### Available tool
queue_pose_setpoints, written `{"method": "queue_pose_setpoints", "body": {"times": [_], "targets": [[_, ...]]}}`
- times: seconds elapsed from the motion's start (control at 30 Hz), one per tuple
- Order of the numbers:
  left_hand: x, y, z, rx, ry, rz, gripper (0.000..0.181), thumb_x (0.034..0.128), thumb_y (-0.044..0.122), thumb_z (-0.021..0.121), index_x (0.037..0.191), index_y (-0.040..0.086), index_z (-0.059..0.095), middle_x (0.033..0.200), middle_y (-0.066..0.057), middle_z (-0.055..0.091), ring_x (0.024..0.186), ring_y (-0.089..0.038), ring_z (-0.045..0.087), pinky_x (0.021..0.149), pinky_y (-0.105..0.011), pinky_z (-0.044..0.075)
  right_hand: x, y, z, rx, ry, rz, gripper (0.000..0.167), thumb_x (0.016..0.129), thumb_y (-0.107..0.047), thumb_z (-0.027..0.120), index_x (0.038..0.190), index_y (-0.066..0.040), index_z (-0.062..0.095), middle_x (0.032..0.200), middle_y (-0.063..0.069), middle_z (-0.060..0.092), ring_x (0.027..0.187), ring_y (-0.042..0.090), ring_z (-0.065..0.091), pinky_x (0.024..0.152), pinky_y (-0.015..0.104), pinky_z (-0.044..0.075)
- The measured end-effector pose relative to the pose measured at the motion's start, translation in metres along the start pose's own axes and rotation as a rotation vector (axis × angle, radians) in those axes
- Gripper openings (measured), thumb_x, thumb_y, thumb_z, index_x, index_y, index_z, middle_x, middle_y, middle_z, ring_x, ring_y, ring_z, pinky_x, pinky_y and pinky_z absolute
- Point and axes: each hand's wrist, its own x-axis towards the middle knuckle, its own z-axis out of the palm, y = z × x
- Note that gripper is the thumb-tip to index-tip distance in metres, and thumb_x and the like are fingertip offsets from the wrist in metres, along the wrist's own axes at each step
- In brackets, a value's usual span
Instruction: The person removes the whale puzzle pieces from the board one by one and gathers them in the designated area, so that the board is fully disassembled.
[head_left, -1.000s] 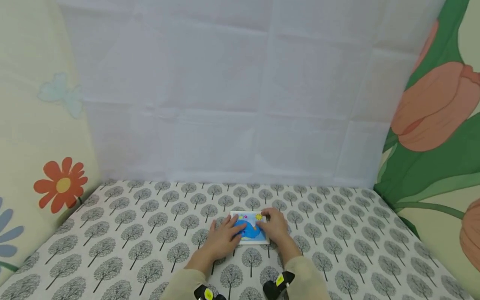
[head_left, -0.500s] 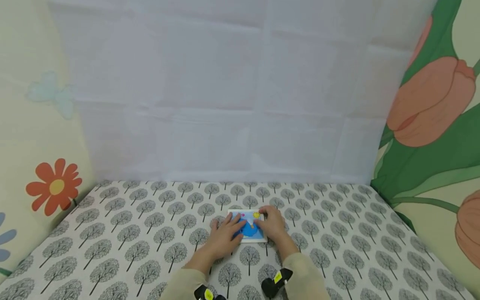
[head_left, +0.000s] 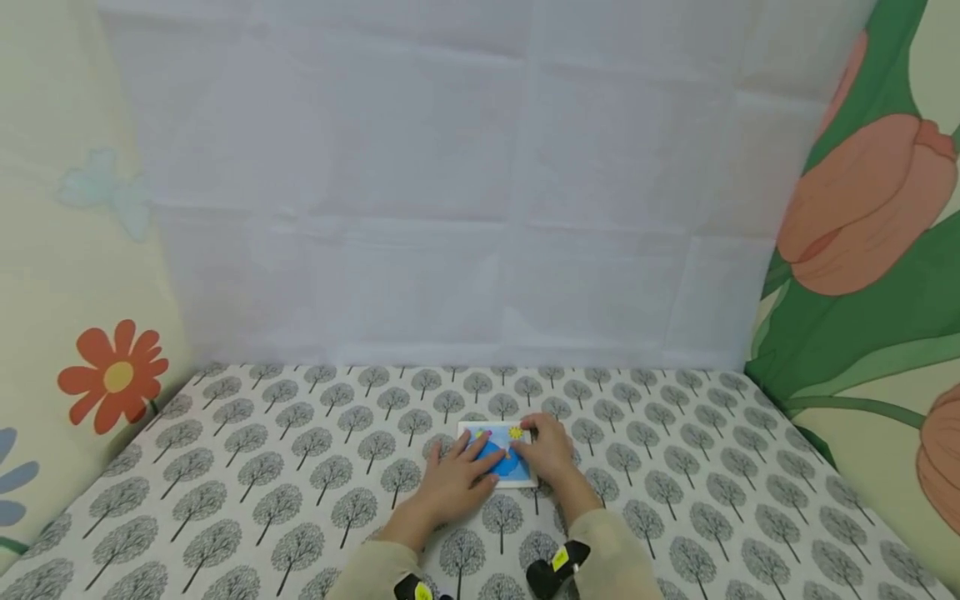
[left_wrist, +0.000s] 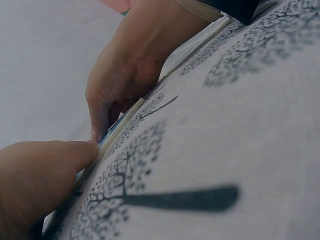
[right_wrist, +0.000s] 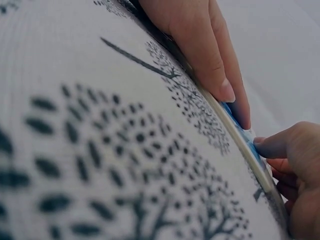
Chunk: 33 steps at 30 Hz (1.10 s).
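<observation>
A small flat picture board (head_left: 519, 472), white-bordered with a blue shape and a yellow sun on it, lies on the tablecloth in front of me. Over its left part my left hand (head_left: 456, 483) rests with fingers spread and fairly straight, hiding some of the picture. My right hand (head_left: 549, 450) holds the right edge by the sun, its thumb on the face and its other fingers bent at the side. The right wrist view shows the right thumb (right_wrist: 270, 146) on the board's thin edge, close to the left fingertips (right_wrist: 227, 92). Low in the left wrist view, the left thumb (left_wrist: 82, 152) meets the near edge.
The table wears a white cloth (head_left: 322, 475) printed with grey trees. Behind it hangs a creased white sheet (head_left: 420, 192). Floral curtains (head_left: 855, 208) flank both sides. Black bands (head_left: 557, 568) with yellow marks sit at the wrists, over light sleeves.
My left hand has slid a little to the right and nearer over the picture, its fingers spreading wider. The right hand keeps its place at the edge. The head view has shifted slightly.
</observation>
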Motion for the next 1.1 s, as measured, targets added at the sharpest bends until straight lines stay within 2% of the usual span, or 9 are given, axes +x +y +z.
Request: {"method": "queue_pose_setpoints", "body": {"times": [0.17,0.53,0.77,1.1], "targets": [[0.0011,0.0002,-0.0018,0.011,-0.003,-0.003,0.041,0.0903,0.038,0.039,0.128,0.021,0.045,0.137,-0.007,0.028,0.125,-0.032,0.017,0.093,-0.061,0.007,0.0001,-0.0009,-0.0009,0.006,-0.001,-0.002,0.024,0.072,-0.02,0.068,0.093,-0.01,0.059,0.106,0.006,0.054,0.104,0.027,0.044,0.089,0.049,0.028],[-0.0023,0.0057,-0.0027,0.032,-0.023,-0.03,0.041,0.0906,0.037,0.038,0.128,0.021,0.044,0.138,-0.007,0.026,0.126,-0.033,0.016,0.093,-0.06,0.005,0.0003,-0.0029,-0.0001,0.031,-0.042,0.1,0.021,0.072,-0.018,0.067,0.091,-0.013,0.06,0.107,0.004,0.053,0.106,0.024,0.043,0.093,0.045,0.027],[-0.0009,0.0058,-0.0015,0.038,-0.02,-0.043,0.041,0.0903,0.038,0.037,0.128,0.023,0.044,0.138,-0.005,0.027,0.126,-0.032,0.016,0.094,-0.06,0.006,0.0004,-0.0018,-0.0002,0.041,-0.017,0.026,0.013,0.073,-0.016,0.066,0.085,-0.013,0.062,0.103,0.004,0.055,0.106,0.025,0.044,0.092,0.049,0.024],[-0.0018,0.0071,-0.0034,0.032,-0.008,-0.034,0.041,0.0907,0.037,0.037,0.129,0.022,0.044,0.138,-0.006,0.027,0.126,-0.031,0.016,0.094,-0.06,0.007,-0.0019,-0.0024,-0.0021,0.051,-0.004,0.008,0.018,0.074,-0.014,0.065,0.09,-0.008,0.061,0.105,0.008,0.055,0.104,0.027,0.045,0.092,0.049,0.025]]}}
